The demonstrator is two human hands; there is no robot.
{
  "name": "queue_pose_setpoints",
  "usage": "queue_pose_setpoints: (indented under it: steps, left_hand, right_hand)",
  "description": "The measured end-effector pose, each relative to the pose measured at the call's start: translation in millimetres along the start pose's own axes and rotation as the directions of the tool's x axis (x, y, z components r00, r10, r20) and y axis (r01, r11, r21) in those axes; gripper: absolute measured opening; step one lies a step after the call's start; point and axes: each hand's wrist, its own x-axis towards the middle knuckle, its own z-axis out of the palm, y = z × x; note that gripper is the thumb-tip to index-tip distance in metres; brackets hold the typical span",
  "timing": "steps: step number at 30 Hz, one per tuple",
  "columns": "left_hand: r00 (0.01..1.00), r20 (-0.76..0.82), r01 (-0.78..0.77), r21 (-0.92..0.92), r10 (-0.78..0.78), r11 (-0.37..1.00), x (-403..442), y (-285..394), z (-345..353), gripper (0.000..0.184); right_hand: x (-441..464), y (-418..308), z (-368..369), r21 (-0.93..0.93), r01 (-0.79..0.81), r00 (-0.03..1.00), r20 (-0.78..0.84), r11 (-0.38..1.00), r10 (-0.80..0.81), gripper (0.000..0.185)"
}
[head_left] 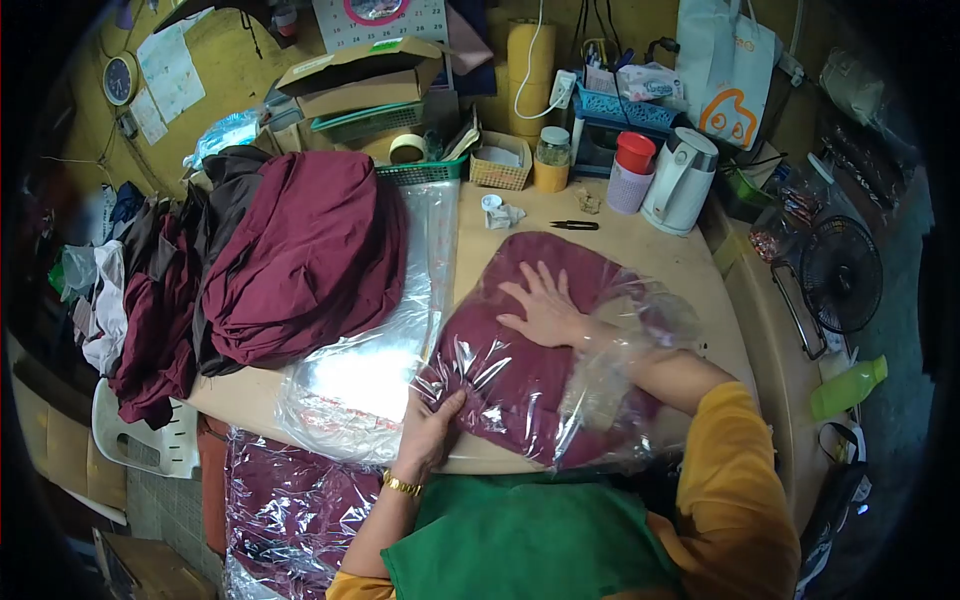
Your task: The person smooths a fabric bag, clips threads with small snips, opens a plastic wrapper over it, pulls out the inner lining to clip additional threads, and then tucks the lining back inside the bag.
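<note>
On the table (pixel 712 272), near edge: clear bag (pixel 598 388), maroon cloth (pixel 515 372) inside. Should be light, soft; bag likely slippery, easily torn. Best hold: bag and cloth together. My right hand (pixel 545 306) lies flat, fingers spread, gripping nothing; left hand (pixel 432 424) pinches bag's left side.

Bare desk (pixel 655 255) is stretching between the bag (pixel 505 370) and the kettle (pixel 676 185), giving a hand room to pass. The kettle, cup (pixel 630 192) and jar (pixel 552 160) are barring the back; snips (pixel 575 226) are lying low before them. The cloth pile (pixel 305 250) is bulking up on the left; the right arm (pixel 675 376) is lying across the bag's right side.
</note>
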Motion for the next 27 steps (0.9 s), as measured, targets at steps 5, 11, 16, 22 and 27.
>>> queue_pose_setpoints:
  steps: [5, 11, 16, 22, 27]
  left_hand:
    - [0.973, 0.179, 0.101, 0.248, -0.148, 0.963, -11.3, -6.2, -5.8, 0.049]
    - [0.931, 0.297, 0.333, -0.448, -0.213, 0.830, -5.7, 36.0, -7.6, 0.046]
    - [0.896, 0.320, 0.415, -0.362, -0.307, 0.835, 4.7, 18.3, -12.2, 0.043]
    - [0.867, 0.408, 0.424, -0.296, -0.288, 0.856, -13.1, 30.0, 4.5, 0.054]
    - [0.872, 0.428, 0.379, -0.284, -0.238, 0.881, -11.2, 24.6, -4.8, 0.050]
  right_hand:
    - [45.5, 28.0, 10.1, 0.025, 0.202, 0.963, 0.174, 0.979, -0.203, 0.070]
    - [-14.3, -7.6, -7.3, -0.056, 0.429, 0.879, 0.258, 0.902, -0.402, 0.076]
    - [-64.1, -64.7, -16.7, 0.134, 0.580, 0.730, 0.351, 0.803, -0.586, 0.077]
    - [-77.1, -71.7, -14.4, 0.109, 0.689, 0.672, 0.272, 0.716, -0.689, 0.069]
    - [-75.3, -57.7, -19.3, 0.466, 0.582, 0.727, 0.069, 0.666, -0.683, 0.059]
